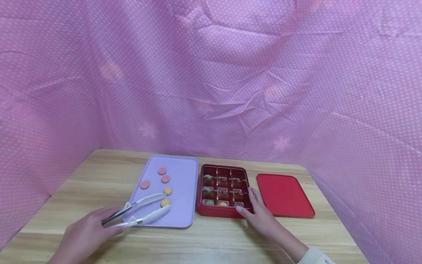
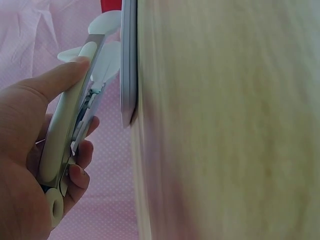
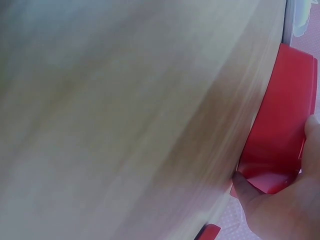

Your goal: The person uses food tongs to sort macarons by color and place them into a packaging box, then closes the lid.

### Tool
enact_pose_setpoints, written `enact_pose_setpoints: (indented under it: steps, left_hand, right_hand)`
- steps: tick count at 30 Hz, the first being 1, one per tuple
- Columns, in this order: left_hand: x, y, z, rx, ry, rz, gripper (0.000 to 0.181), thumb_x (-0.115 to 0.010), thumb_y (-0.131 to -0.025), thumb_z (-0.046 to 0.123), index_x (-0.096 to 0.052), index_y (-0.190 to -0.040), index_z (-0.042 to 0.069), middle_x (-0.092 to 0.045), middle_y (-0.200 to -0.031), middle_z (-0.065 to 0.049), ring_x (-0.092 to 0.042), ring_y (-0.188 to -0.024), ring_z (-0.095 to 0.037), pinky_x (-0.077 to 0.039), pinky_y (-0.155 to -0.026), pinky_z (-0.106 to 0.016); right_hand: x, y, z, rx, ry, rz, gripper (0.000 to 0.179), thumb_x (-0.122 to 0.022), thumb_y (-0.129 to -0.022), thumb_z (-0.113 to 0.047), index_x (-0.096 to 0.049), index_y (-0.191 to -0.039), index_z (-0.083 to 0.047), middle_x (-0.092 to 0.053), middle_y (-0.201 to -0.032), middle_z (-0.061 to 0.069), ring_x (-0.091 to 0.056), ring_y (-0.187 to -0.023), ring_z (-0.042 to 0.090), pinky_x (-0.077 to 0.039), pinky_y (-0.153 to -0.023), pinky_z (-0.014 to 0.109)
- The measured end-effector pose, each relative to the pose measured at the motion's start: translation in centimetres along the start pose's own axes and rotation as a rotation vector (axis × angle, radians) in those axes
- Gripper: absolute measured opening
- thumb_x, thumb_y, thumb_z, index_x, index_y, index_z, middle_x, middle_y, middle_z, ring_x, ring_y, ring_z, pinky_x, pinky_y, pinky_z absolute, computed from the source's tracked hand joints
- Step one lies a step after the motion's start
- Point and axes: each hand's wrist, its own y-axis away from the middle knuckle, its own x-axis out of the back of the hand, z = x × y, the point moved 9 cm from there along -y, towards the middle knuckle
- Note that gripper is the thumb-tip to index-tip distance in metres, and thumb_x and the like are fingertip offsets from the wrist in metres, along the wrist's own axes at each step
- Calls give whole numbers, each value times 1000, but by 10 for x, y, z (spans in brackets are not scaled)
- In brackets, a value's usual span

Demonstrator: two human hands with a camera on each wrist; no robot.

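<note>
My left hand (image 1: 87, 231) grips a pair of tongs (image 2: 70, 110) with white tips and pale handle grips. The tongs' tips are spread over a lilac tray (image 1: 186, 183), on either side of the nearer yellow macaron (image 1: 165, 202). Another yellow macaron (image 1: 167, 190) lies just beyond it, and three pink macarons (image 1: 165, 179) lie farther back. My right hand (image 1: 262, 216) holds the front right corner of a red box (image 1: 217, 211), thumb at the front, fingers along the side. Inside its clear divided insert, three green macarons (image 1: 209, 202) fill the left column; a yellow macaron (image 1: 223, 203) sits front middle.
A red lid (image 1: 285, 196) lies flat to the right of the box. Everything rests on a light wooden table (image 1: 171, 245). A pink dotted cloth (image 1: 211, 91) hangs behind and along both sides.
</note>
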Motion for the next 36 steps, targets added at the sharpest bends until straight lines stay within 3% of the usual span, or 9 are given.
enact_pose_setpoints:
  steps: [12,21,36]
  left_hand:
    - [-4,1,-6,18,-17,-34,77,-69,-77,75,-67,-132,21,-68,-131,-11,-63,-119,-43,-47,-81,-69]
    - [0,4,-3,0,-24,15,74,-71,-76,74,-71,-128,22,-71,-126,-9,-66,-115,-41,-47,-79,-69]
    - [5,4,0,-8,-27,26,71,-74,-77,69,-71,-128,19,-71,-126,-11,-64,-116,-43,-46,-79,-70]
  right_hand:
    - [-1,0,2,-7,-6,-3,100,-60,-91,-67,-9,-163,-19,-7,-170,7,-20,-153,38,-31,-115,64]
    - [-1,1,1,-6,-13,-8,101,-59,-90,-68,-9,-163,-18,-7,-170,7,-19,-154,37,-31,-115,63]
    - [1,1,-1,-8,-16,-9,99,-61,-91,-65,-10,-163,-19,-6,-170,7,-18,-154,38,-30,-115,64]
